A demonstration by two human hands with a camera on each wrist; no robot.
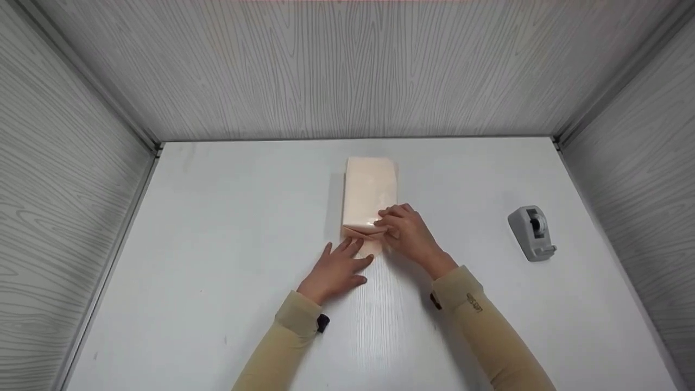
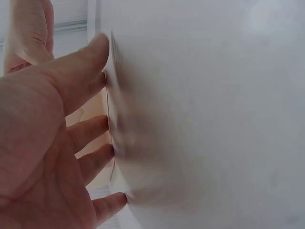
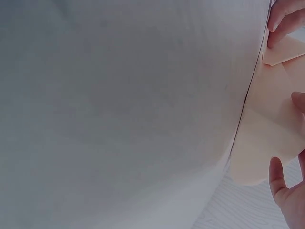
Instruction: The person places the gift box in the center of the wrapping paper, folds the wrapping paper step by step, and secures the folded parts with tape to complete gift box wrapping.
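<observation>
head view: note a package (image 1: 371,187) in pale peach paper near the middle of the white surface (image 1: 239,228), lying lengthwise, near end partly folded. note a loose flap (image 1: 372,248) at that end, low between both hands. left hand (image 1: 334,273): fingers wide and nearly straight, tips touching the paper at the near left corner. right hand (image 1: 411,233): fingers bent and close together over the near right corner; cannot tell whether gripping or only pressing. see a grey tape dispenser (image 1: 532,233) well apart to the right. see tan sleeves (image 1: 483,326) on both arms, grey wood-grain panels (image 1: 347,70) behind and at the sides.

left wrist view: see left fingers spread, tips down by the surface, peach paper just behind; part of the right hand at upper left.

right wrist view: see peach paper along the right side, creased, folded over near the top; fingers cut off by the frame edge. cannot tell a firm hold from this angle.
</observation>
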